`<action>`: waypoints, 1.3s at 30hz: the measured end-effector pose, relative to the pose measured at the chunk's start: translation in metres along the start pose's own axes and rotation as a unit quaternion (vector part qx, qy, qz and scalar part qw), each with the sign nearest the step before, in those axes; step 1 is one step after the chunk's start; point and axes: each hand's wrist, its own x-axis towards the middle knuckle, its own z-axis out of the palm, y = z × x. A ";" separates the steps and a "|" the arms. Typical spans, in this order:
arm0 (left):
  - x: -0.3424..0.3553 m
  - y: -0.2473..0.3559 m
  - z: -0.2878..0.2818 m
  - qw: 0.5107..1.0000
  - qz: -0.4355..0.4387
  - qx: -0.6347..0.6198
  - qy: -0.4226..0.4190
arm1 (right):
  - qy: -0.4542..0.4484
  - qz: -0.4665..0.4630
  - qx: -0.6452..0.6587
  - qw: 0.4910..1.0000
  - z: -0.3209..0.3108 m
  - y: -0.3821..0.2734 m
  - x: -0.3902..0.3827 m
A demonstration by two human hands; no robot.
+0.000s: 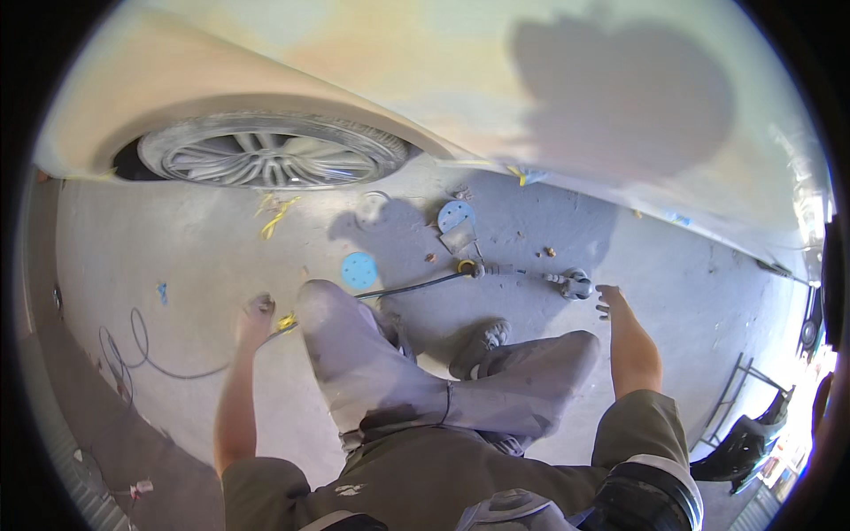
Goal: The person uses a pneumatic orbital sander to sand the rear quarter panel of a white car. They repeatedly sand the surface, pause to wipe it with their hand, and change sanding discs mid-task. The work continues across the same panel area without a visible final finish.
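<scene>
My right hand (606,302) is open beside a grey air sander (577,284) lying on the floor, fingers spread and apart from it. A black air hose (416,285) runs left from the sander's fittings, passing by my knee. On the other side, my left hand (259,307) hangs past my left knee with its fingers curled in; whatever they may hold is hidden. Close to that hand, yellow tape (286,322) is wrapped on the hose. A blue sanding disc (359,271) with holes lies ahead of my knee, and a second blue disc (455,215) lies farther off.
A car body (425,80) with patchy pale paint spans the far side, its dusty wheel (266,159) at left. Crumpled yellow tape (276,218) and small scraps litter the concrete floor. Loops of hose (142,354) lie left; a metal stand (730,398) is at right.
</scene>
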 end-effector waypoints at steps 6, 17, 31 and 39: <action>-0.198 -0.056 -0.059 0.983 -0.139 -0.046 -0.112 | -0.026 -0.046 -0.129 0.990 -0.078 -0.020 -0.177; -0.439 -0.111 -0.116 0.885 -0.355 -0.266 -0.143 | -0.072 -0.113 -0.338 0.932 0.053 0.031 -0.480; -0.275 -0.460 -0.344 0.892 -0.380 -0.233 -0.073 | -0.125 -0.242 -0.482 0.833 0.432 -0.010 -0.805; -0.110 -0.570 -0.516 0.836 -0.397 -0.366 0.099 | -0.163 -0.305 -0.701 0.624 0.746 -0.216 -0.901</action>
